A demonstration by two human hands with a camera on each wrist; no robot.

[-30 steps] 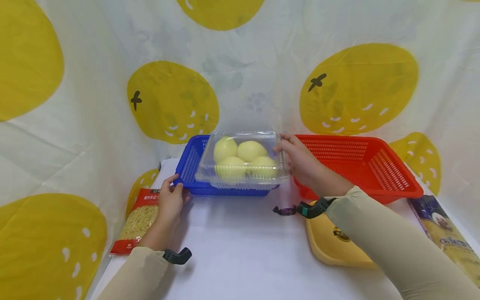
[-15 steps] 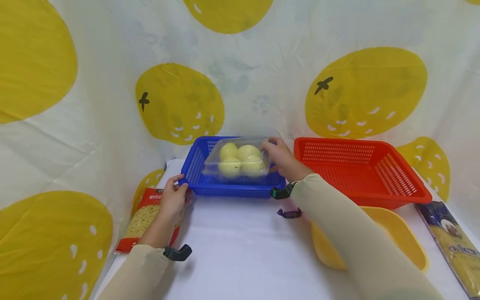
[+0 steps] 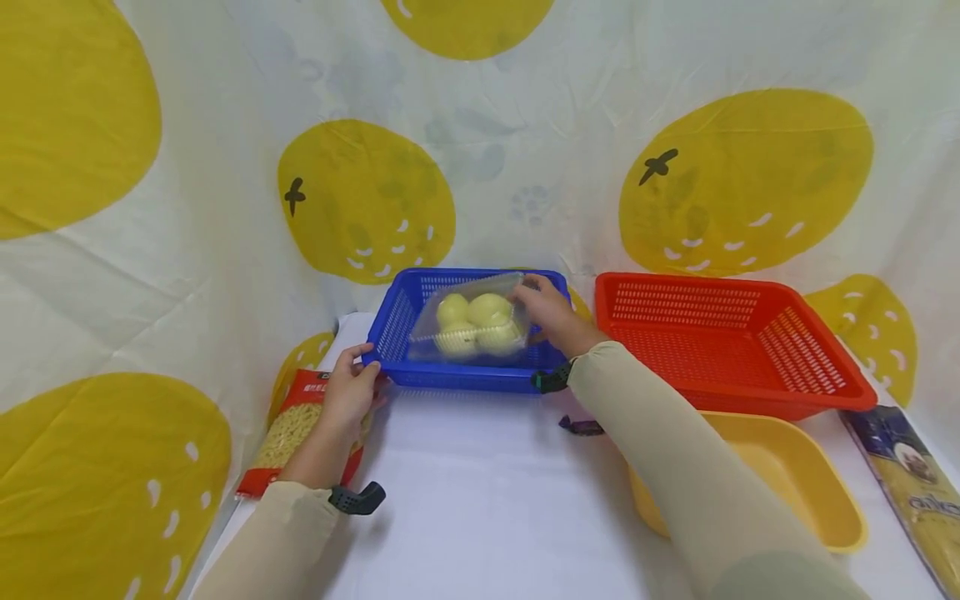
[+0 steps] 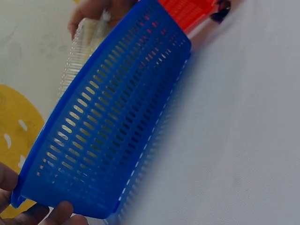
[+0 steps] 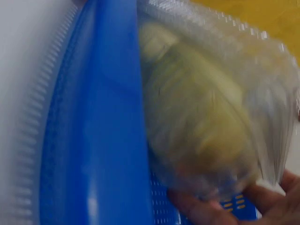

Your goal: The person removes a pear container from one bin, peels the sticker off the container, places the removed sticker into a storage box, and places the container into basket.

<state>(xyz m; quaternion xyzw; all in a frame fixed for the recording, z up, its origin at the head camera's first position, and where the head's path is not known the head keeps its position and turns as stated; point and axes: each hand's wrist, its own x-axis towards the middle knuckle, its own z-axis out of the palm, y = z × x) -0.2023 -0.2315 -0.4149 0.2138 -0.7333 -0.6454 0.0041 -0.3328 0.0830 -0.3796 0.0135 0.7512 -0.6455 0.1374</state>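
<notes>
A clear plastic clamshell box (image 3: pixel 427 337) with several pale yellow-green round fruits (image 3: pixel 491 310) sits tilted inside the blue basket (image 3: pixel 450 379), its right end higher. My right hand (image 3: pixel 551 310) grips the box by that raised end; in the right wrist view the fingers (image 5: pixel 201 208) reach under it, though blurred. At the basket's near-left corner, my left hand (image 3: pixel 348 402) pinches the rim, thumb and fingers on either side of the blue wall (image 4: pixel 93 140). Whether the box touches the basket floor is hidden.
A red basket (image 3: pixel 813 333) stands to the right, with a yellow tray (image 3: pixel 795 483) in front of it. A purple-wrapped candy (image 3: pixel 581 427) lies near my right wrist. Pasta bags lie at either side: a red one (image 3: pixel 288 429) left, a gold-blue one (image 3: pixel 911 483) right.
My right hand has carried the box from above the blue basket down into it, moving slightly left. The left hand keeps its hold on the rim. The head view has shifted a little.
</notes>
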